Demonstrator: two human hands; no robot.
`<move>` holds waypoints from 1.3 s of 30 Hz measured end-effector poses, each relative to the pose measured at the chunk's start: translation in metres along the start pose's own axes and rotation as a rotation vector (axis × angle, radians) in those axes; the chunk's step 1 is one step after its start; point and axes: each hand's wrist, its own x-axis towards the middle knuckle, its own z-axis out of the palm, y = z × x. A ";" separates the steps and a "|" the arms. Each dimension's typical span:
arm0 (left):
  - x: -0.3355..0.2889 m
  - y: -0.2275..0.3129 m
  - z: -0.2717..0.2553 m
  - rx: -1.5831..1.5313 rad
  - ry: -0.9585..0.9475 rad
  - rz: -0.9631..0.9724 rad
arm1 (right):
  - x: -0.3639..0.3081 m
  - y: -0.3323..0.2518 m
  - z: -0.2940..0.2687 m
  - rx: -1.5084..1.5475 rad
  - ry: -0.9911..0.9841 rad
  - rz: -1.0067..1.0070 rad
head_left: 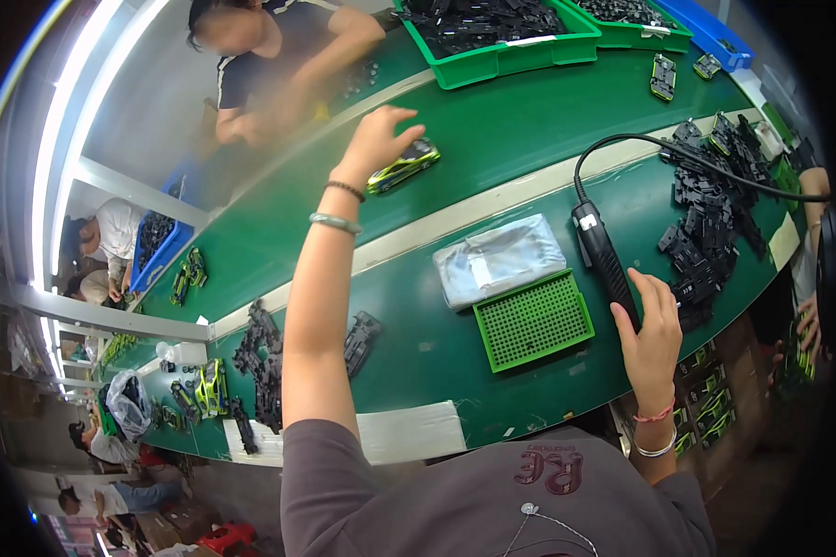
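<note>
My left hand [381,144] reaches out over the far side of the bench, fingers apart and curved, with nothing held. Just beneath and beside it lies a yellow-green and black toy car [405,168]; whether the fingertips touch it I cannot tell. My right hand [652,336] is by the lower end of a black electric screwdriver [604,255], thumb and fingers spread, not wrapped round it. The screwdriver's cord loops off to the right. Left of it are a small green perforated tray [535,321] and a plastic-wrapped packet [500,260].
Black plastic chassis parts [701,218] are heaped at the right; more [262,362] lie left of my arm. Green bins [515,56] of black parts stand at the back. A pale strip [474,216] divides the bench. Across it, a person [288,65] works with blurred hands.
</note>
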 end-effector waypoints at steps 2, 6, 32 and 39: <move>0.021 0.015 0.011 -0.052 0.047 0.059 | -0.004 -0.003 -0.004 0.106 0.078 -0.042; 0.055 0.036 0.048 -0.026 0.038 0.129 | -0.035 -0.009 0.003 0.435 0.180 -0.239; -0.134 -0.019 -0.041 -0.030 0.079 -0.222 | -0.068 0.001 0.035 0.624 0.052 -0.311; -0.046 0.022 0.025 0.222 -0.031 -0.156 | -0.079 0.005 0.036 0.563 0.089 -0.249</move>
